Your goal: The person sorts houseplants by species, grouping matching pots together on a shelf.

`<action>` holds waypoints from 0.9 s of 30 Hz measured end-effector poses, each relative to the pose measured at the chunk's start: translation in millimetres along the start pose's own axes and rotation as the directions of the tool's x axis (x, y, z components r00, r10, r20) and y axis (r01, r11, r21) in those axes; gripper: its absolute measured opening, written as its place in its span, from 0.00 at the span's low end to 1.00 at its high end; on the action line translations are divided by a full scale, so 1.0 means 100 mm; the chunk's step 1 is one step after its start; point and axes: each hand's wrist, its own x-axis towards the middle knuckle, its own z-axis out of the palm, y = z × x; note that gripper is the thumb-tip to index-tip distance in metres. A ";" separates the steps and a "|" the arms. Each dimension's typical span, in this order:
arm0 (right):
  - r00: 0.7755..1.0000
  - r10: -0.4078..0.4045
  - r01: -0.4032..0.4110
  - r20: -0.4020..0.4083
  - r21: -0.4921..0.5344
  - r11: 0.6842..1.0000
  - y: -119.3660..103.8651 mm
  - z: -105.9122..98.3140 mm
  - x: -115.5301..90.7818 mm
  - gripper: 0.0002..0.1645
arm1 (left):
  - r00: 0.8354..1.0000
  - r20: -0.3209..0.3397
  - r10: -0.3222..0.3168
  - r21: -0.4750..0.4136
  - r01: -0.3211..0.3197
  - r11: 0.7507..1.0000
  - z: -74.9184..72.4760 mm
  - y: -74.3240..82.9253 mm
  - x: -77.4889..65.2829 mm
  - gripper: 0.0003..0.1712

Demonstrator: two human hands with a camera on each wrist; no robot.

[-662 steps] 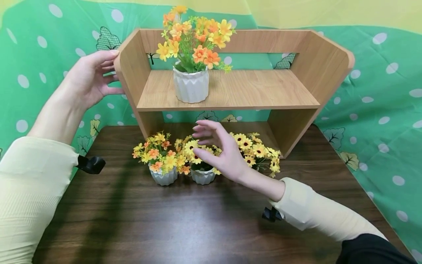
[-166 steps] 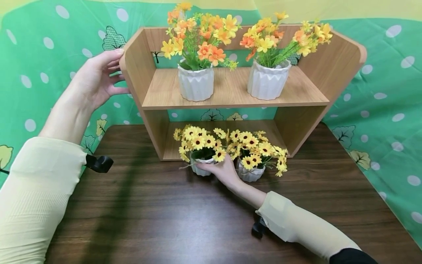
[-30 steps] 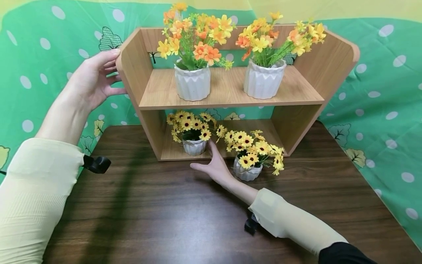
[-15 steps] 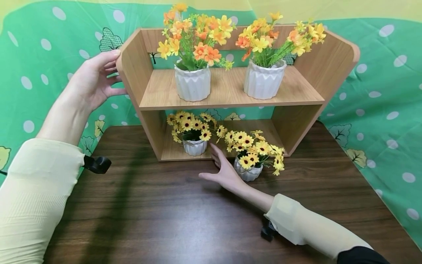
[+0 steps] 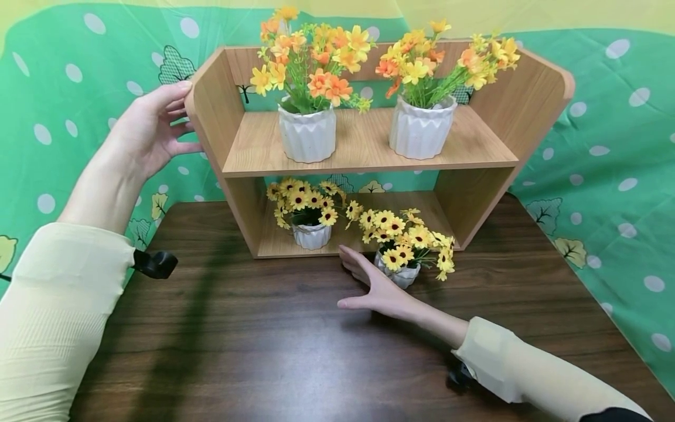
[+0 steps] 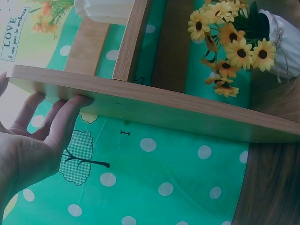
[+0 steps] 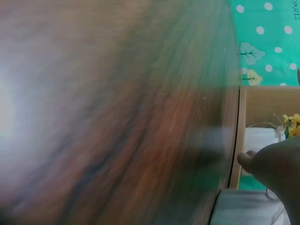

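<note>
My left hand (image 5: 150, 126) rests its fingertips against the outer left side panel of a two-tier wooden shelf (image 5: 369, 167); the left wrist view shows the fingers (image 6: 58, 119) extended along that panel. My right hand (image 5: 379, 290) is over the tabletop, thumb and fingers spread, holding nothing. Just behind it stands a white pot of yellow dark-centred daisies (image 5: 401, 258), partly hidden by the hand, in front of the shelf. Another white pot of such daisies (image 5: 311, 234) sits inside the lower tier at the left. In the right wrist view my hand (image 7: 276, 164) overlaps the pots.
On the upper tier stand a white pot of orange and yellow flowers (image 5: 308, 135) at the left and a similar pot (image 5: 422, 129) at the right. The dark wood table (image 5: 295, 363) extends forward. Green dotted cloth (image 5: 606, 193) hangs behind and beside it.
Earlier, the daisy pot went from the table into the lower tier's left side. Within the last second my right hand has left that pot, drawing back right and nearer. My left hand has stayed put.
</note>
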 end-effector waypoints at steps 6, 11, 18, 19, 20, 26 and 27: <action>0.994 -0.046 0.044 0.104 0.021 0.999 0.05 -0.12 -0.22 0.63 | 1.000 0.009 -0.001 0.007 0.001 1.000 0.00 0.00 -0.01 0.23; 0.988 -0.068 0.069 0.139 -0.003 0.998 0.09 -0.24 -0.40 0.62 | 1.000 0.018 -0.001 0.010 0.001 1.000 0.00 0.01 -0.02 0.23; 0.970 -0.117 0.118 0.214 0.011 0.993 0.15 -0.40 -0.58 0.60 | 1.000 0.009 -0.004 0.023 0.004 1.000 0.01 0.01 -0.04 0.24; 0.967 -0.126 0.126 0.222 0.012 0.992 0.17 -0.43 -0.60 0.60 | 1.000 0.011 -0.003 0.027 0.003 1.000 0.01 0.01 -0.04 0.24; 0.964 -0.134 0.134 0.230 0.016 0.991 0.19 -0.45 -0.62 0.60 | 1.000 0.012 -0.002 0.030 0.002 1.000 0.01 0.00 -0.04 0.25; 0.957 -0.148 0.160 0.248 -0.029 0.987 0.28 -0.61 -0.70 0.56 | 1.000 0.012 0.007 0.035 -0.007 0.999 0.02 0.00 -0.04 0.26; 0.956 -0.152 0.164 0.251 -0.029 0.986 0.30 -0.64 -0.71 0.56 | 1.000 0.010 0.008 0.035 -0.008 0.999 0.02 0.00 -0.04 0.26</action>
